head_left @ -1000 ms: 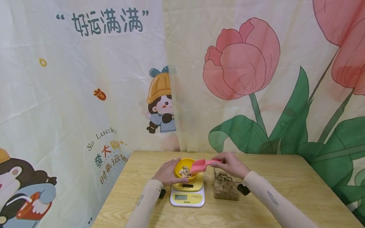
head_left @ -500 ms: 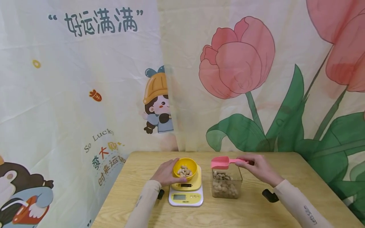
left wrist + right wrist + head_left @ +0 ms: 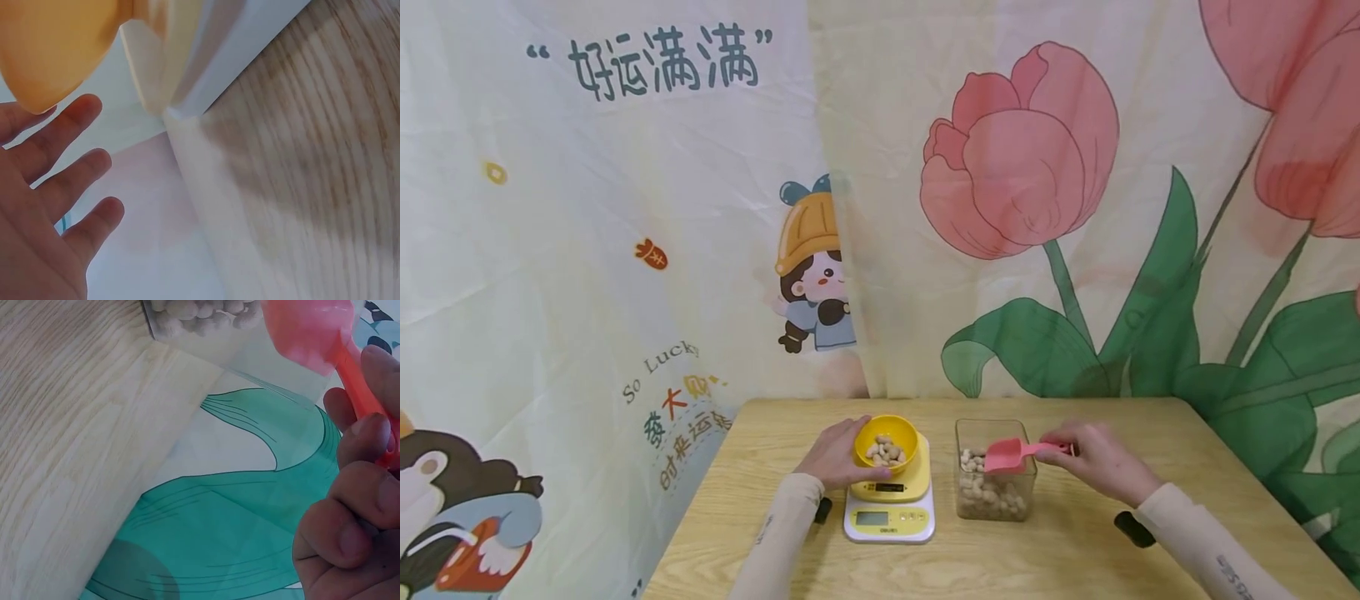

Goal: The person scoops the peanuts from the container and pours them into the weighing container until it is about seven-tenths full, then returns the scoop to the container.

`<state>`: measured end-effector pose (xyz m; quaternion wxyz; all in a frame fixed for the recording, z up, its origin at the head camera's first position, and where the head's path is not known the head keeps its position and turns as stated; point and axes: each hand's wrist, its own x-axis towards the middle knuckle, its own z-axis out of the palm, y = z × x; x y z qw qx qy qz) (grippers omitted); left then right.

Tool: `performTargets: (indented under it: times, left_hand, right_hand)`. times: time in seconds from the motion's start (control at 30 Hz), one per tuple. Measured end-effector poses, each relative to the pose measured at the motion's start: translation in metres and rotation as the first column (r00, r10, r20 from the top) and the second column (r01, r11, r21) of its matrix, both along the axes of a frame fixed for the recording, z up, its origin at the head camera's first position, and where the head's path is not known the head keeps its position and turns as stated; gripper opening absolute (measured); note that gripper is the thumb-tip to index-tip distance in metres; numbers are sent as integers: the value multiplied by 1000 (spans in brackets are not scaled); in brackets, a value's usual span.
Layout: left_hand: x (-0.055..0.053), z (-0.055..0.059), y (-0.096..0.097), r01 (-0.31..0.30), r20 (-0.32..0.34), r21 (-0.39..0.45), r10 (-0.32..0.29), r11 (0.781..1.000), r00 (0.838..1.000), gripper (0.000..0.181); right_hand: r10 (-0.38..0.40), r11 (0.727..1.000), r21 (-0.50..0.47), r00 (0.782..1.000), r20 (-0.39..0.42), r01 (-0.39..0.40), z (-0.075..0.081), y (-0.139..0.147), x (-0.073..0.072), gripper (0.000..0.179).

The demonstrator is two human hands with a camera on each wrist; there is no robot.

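Note:
On the kitchen scale stands a small yellow bowl with several peanuts in the shell. My left hand holds the bowl's left side between thumb and index finger; in the left wrist view the other fingers are spread below the bowl. My right hand grips the handle of a pink scoop, its blade over the opening of a clear container part full of peanuts. Fingers and thumb pinch the handle in the right wrist view. The scoop's inside is hard to make out.
The container stands on the wooden table a little right of the scale. Behind the table's back edge hangs a printed cloth with tulips and cartoon figures. A black wrist camera sits below the right wrist.
The right hand has carried the scoop from over the bowl rightward, then lowered it to the container's opening. The left hand has stayed at the bowl.

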<state>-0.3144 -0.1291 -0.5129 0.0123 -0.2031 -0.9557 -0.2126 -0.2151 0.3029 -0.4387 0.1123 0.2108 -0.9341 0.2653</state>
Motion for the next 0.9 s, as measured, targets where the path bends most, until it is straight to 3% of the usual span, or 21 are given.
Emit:
performTargets:
  times: [0.13,0.23,0.37,0.5,0.9]
  left_hand:
    - [1,6,6,10,-18,2,-10,1000,1000,120]
    - [2,18,14,38,-48,14,-37,999,998,122]
    - [3,38,32,105,-99,8,-104,994,990,122]
    - [6,49,53,163,-113,-17,-164,987,980,120]
    - [23,42,108,260,-58,6,-259,966,964,118]
  right_hand:
    - [-8,1000,-1,1000,-2,8,-4,2,0,15]
    - [-14,1000,-6,1000,-11,14,-4,2,1,15]
    - [-15,1000,-11,1000,-3,15,-3,1,0,17]
    - [-9,1000,-13,1000,9,9,-4,-1,-1,18]
    - [9,1000,-1,1000,-3,-9,-7,-3,-2,20]
